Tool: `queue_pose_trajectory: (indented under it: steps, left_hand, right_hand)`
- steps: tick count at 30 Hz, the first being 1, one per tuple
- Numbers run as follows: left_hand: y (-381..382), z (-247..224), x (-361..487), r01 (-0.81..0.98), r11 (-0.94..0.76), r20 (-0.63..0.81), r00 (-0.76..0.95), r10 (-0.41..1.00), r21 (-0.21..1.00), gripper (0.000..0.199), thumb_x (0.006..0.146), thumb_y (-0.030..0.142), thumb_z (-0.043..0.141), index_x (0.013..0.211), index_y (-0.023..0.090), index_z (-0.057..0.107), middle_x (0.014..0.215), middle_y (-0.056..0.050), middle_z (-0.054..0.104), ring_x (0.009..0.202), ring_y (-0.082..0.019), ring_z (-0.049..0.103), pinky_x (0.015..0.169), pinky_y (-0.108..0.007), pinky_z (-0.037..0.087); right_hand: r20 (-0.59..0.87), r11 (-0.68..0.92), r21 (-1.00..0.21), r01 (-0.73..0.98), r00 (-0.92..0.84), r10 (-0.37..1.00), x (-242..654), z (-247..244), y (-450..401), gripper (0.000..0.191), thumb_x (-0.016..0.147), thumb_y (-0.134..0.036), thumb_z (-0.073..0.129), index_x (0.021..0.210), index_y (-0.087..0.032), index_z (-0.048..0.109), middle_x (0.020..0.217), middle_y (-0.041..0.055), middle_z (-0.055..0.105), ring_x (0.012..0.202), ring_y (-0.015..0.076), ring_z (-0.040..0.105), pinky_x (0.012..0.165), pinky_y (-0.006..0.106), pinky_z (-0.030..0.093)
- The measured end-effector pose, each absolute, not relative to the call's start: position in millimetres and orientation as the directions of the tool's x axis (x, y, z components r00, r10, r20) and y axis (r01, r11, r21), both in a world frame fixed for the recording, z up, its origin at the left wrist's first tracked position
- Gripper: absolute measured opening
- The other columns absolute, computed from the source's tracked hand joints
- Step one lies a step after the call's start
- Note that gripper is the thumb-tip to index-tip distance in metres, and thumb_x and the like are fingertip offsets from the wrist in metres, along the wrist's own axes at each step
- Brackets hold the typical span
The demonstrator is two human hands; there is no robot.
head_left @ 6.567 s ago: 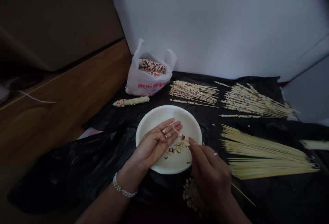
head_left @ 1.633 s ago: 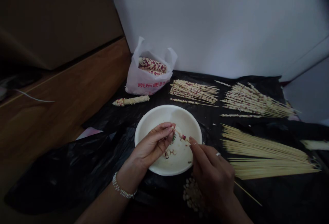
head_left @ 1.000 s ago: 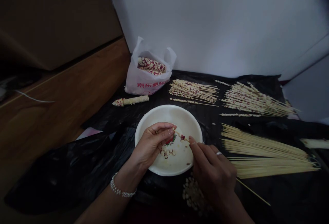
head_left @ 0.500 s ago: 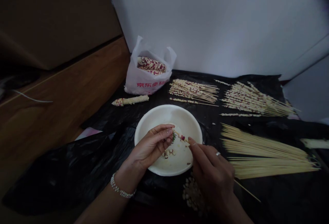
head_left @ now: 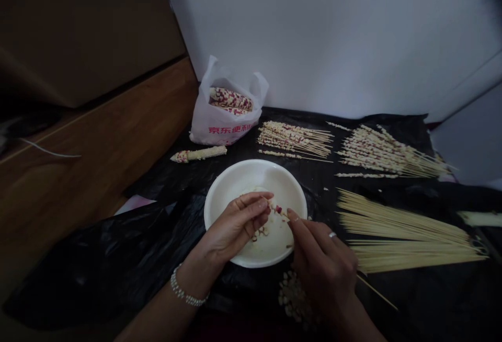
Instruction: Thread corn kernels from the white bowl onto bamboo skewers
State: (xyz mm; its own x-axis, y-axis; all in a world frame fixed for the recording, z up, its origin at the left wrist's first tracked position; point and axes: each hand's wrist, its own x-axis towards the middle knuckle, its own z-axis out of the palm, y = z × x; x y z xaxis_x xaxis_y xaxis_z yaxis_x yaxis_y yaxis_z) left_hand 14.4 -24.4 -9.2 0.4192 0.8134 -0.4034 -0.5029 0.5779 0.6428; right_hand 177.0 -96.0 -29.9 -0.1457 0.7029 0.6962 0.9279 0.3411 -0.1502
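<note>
Above a white bowl [head_left: 291,187] my two hands meet. My right hand [head_left: 323,250], a ring on one finger, is closed round a thin bamboo skewer [head_left: 377,293] whose back end sticks out behind it. A few corn kernels [head_left: 278,209], one dark red, are threaded near the skewer's front. At that tip the thumb and fingers of my left hand [head_left: 239,224] pinch a corn kernel, mostly hidden by the fingertips. Loose kernels [head_left: 259,233] lie in the bowl, partly behind my left hand.
A plastic bag [head_left: 225,127] holds speckled corn cobs [head_left: 231,99]. A partly stripped cob [head_left: 200,154] lies before it. Filled skewers [head_left: 294,138] and a second pile [head_left: 372,151] lie behind bare skewers [head_left: 408,232]. Pale kernels [head_left: 292,295] rest on black plastic sheeting [head_left: 157,248].
My left hand has shifted slightly right, closer to the kernels on the skewer. The bowl has slid a little left. My right hand stays nearly in place.
</note>
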Motion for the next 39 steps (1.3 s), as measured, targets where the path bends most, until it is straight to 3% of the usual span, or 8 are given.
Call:
queue_pose_trajectory:
  steps: [3, 6, 10, 14, 24, 28, 33, 39]
  left_hand:
    - [-20, -4, 14, -0.628, 0.586, -0.439, 0.395, 0.807, 0.512, 0.036, 0.087, 0.026, 0.055, 0.119, 0.01, 0.058, 0.098, -0.012, 0.067, 0.088, -0.016, 0.065, 0.083, -0.026, 0.052]
    - [-16, -1, 13, -0.683, 0.588, -0.472, 0.384, 0.794, 0.433, 0.045, 0.09, 0.018, 0.044, 0.133, 0.005, 0.042, 0.117, -0.021, 0.061, 0.107, -0.025, 0.06, 0.09, -0.034, 0.05]
    - [-17, -5, 13, -0.668, 0.605, -0.502, 0.379, 0.777, 0.433, 0.062, 0.076, -0.006, 0.04, 0.136, 0.003, 0.034, 0.126, -0.021, 0.056, 0.118, -0.025, 0.054, 0.098, -0.036, 0.045]
    - [-21, -8, 14, -0.636, 0.61, -0.508, 0.369, 0.778, 0.473, 0.079, 0.058, -0.016, 0.035, 0.134, 0.006, 0.041, 0.124, -0.016, 0.059, 0.119, -0.021, 0.053, 0.106, -0.034, 0.037]
    - [-20, -4, 16, -0.596, 0.59, -0.467, 0.369, 0.804, 0.545, 0.031, 0.085, 0.005, 0.052, 0.115, 0.007, 0.058, 0.108, -0.015, 0.066, 0.102, -0.018, 0.063, 0.09, -0.027, 0.05]
    - [-20, -9, 13, -0.592, 0.61, -0.451, 0.413, 0.791, 0.527, 0.03, 0.089, 0.018, 0.052, 0.116, 0.008, 0.06, 0.087, -0.009, 0.067, 0.073, -0.01, 0.064, 0.069, -0.019, 0.054]
    - [-19, -13, 11, -0.624, 0.608, -0.445, 0.421, 0.791, 0.491, 0.031, 0.088, 0.023, 0.055, 0.116, 0.009, 0.059, 0.063, 0.001, 0.056, 0.05, -0.002, 0.049, 0.047, -0.01, 0.042]
    - [-18, -8, 11, -0.64, 0.631, -0.475, 0.431, 0.767, 0.438, 0.034, 0.091, 0.014, 0.044, 0.121, 0.004, 0.055, 0.085, -0.009, 0.064, 0.068, -0.009, 0.06, 0.065, -0.018, 0.052]
  right_hand:
    - [0.712, 0.317, -0.16, 0.935, -0.113, 0.693, 178, -30, -94, 0.034, 0.08, -0.006, 0.057, 0.113, -0.015, 0.062, 0.088, 0.0033, 0.069, 0.071, 0.0097, 0.059, 0.064, 0.022, 0.042]
    - [0.704, 0.311, -0.167, 0.936, -0.108, 0.702, 178, -31, -94, 0.032, 0.082, -0.007, 0.056, 0.112, -0.016, 0.062, 0.087, 0.0034, 0.069, 0.07, 0.0096, 0.059, 0.064, 0.022, 0.042]
    - [0.696, 0.317, -0.162, 0.935, -0.12, 0.708, 178, -32, -96, 0.035, 0.082, -0.007, 0.055, 0.115, -0.016, 0.061, 0.087, 0.003, 0.069, 0.069, 0.0097, 0.058, 0.062, 0.022, 0.041]
    - [0.7, 0.322, -0.167, 0.932, -0.118, 0.705, 178, -33, -96, 0.036, 0.082, -0.007, 0.055, 0.116, -0.017, 0.061, 0.087, 0.003, 0.069, 0.07, 0.0099, 0.059, 0.062, 0.022, 0.042]
    - [0.68, 0.332, -0.209, 0.92, -0.107, 0.725, 176, -35, -98, 0.039, 0.081, -0.004, 0.054, 0.117, -0.016, 0.06, 0.09, 0.0034, 0.068, 0.073, 0.0102, 0.058, 0.065, 0.023, 0.043]
    - [0.686, 0.337, -0.206, 0.919, -0.11, 0.719, 175, -35, -98, 0.041, 0.081, -0.003, 0.055, 0.118, -0.018, 0.059, 0.089, 0.0025, 0.068, 0.072, 0.0098, 0.058, 0.066, 0.022, 0.043]
    - [0.684, 0.347, -0.238, 0.907, -0.098, 0.723, 175, -36, -99, 0.039, 0.082, -0.006, 0.054, 0.119, -0.017, 0.059, 0.09, 0.0034, 0.069, 0.073, 0.0102, 0.059, 0.065, 0.022, 0.043]
    - [0.676, 0.328, -0.231, 0.916, -0.092, 0.732, 175, -36, -98, 0.038, 0.083, -0.007, 0.053, 0.119, -0.018, 0.06, 0.089, 0.0031, 0.069, 0.071, 0.01, 0.058, 0.063, 0.022, 0.042]
